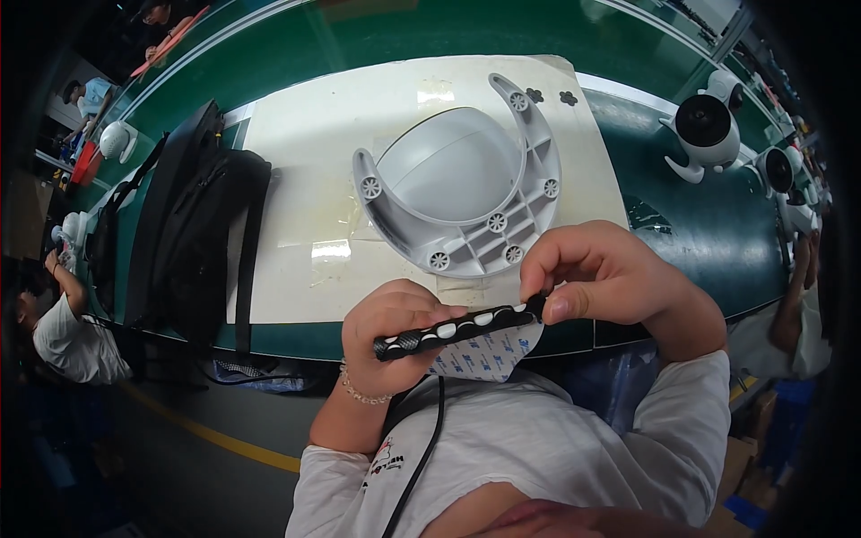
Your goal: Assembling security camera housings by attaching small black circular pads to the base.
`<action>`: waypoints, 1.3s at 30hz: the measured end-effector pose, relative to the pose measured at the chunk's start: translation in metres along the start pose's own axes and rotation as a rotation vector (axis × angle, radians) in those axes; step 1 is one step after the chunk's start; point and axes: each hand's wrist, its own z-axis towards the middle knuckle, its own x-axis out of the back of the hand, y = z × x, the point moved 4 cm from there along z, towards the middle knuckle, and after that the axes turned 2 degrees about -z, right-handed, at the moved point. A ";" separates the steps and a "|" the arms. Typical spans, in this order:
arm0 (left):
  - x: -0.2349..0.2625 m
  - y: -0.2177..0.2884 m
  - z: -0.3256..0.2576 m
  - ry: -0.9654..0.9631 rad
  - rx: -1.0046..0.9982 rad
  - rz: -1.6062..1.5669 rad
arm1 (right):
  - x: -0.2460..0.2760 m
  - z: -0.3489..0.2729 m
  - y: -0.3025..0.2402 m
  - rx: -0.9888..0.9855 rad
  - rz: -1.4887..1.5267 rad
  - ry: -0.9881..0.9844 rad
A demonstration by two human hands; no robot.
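Note:
My left hand is closed around a bent sheet of black pads. White gaps show between the pads, and the sheet's pale backing with blue print hangs below. At the sheet's right end, my right hand pinches a black edge between thumb and fingers; whether a single pad has come loose there cannot be made out. Just beyond my hands lies a grey-white crescent-shaped plastic part, its ribs and several round spoked recesses facing up. Its two arms curve around a smooth white dome.
A pale board lies under the plastic part on the green table. Two black flower-shaped pads rest at its far right. A black bag lies left. Further right stand white devices with round black fronts. Other people sit at both sides.

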 end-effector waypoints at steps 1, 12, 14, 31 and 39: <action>0.000 0.001 0.000 -0.009 -0.010 0.022 | 0.000 0.000 -0.001 0.002 -0.035 -0.010; 0.000 0.001 -0.001 0.054 -0.026 0.024 | -0.006 -0.004 -0.009 0.325 -0.574 0.154; 0.001 0.001 -0.001 0.066 -0.030 0.017 | -0.006 -0.004 -0.011 0.418 -0.694 0.173; 0.001 0.003 -0.002 -0.014 -0.112 0.103 | -0.005 -0.003 -0.018 0.314 -0.754 0.181; 0.000 0.004 -0.001 0.018 -0.108 0.139 | -0.007 -0.004 -0.016 0.251 -0.768 0.115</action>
